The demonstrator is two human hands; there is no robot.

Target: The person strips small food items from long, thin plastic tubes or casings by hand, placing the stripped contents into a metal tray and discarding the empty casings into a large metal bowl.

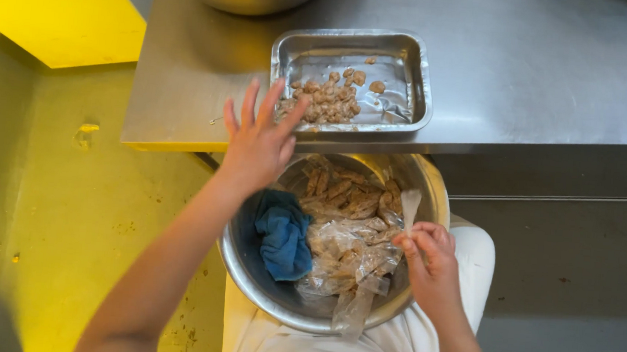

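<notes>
In right hand [431,259], clear wrapper [409,205]

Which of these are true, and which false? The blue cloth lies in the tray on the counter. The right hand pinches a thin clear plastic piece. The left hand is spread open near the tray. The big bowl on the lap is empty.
1. The blue cloth lies in the tray: false, it lies in the big bowl.
2. The right hand pinches a clear plastic piece: true.
3. The left hand is spread open near the tray: true.
4. The big bowl is empty: false, it holds the cloth and plastic bags of brown pieces.
</notes>
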